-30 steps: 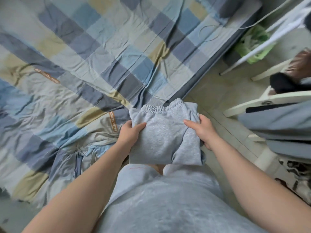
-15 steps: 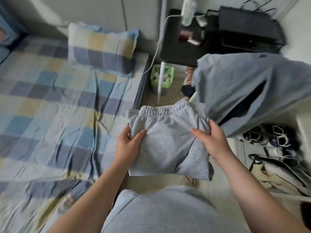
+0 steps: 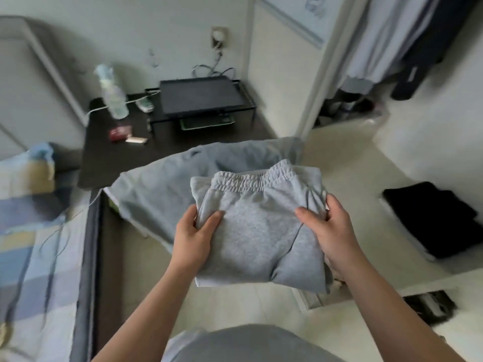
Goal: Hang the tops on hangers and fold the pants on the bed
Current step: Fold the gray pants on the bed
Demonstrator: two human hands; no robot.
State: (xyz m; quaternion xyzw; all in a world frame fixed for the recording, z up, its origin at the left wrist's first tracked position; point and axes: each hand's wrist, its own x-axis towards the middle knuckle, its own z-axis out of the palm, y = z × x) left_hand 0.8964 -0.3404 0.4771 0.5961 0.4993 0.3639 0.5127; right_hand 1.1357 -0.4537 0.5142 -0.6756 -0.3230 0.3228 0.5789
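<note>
You've got the folded grey pants (image 3: 258, 231) up in the air right in front of you, one hand on each side. Your left hand (image 3: 193, 239) grips the left edge, thumb pressed flat across the top of the fabric and the rest of the hand tucked under the bundle. Your right hand (image 3: 332, 231) grips the right edge, thumb on top and fingers (image 3: 335, 205) curled round the side. The gathered elastic waistband points away from you and the rounded fold sits nearest your body, so the bundle lies roughly flat between your hands. The pants are not on the bed (image 3: 39, 257); its blue and yellow checked cover runs down your far left, well apart from them, with a matching pillow (image 3: 26, 173) at its head. Just behind the pants a larger grey garment (image 3: 162, 194) lies spread out, and what it is draped over cannot be made out. Beyond that stands a dark table (image 3: 125, 158) carrying a clear bottle (image 3: 112, 95), a black stand (image 3: 198, 97) and a small red item (image 3: 120, 131). Off to your right a stack of folded black clothes (image 3: 431, 218) rests on a pale surface, and more clothes hang (image 3: 392, 35) at the upper right. Pale floor (image 3: 339, 158) shows between them. The edges of the view are blurred, so finer detail there is lost.
</note>
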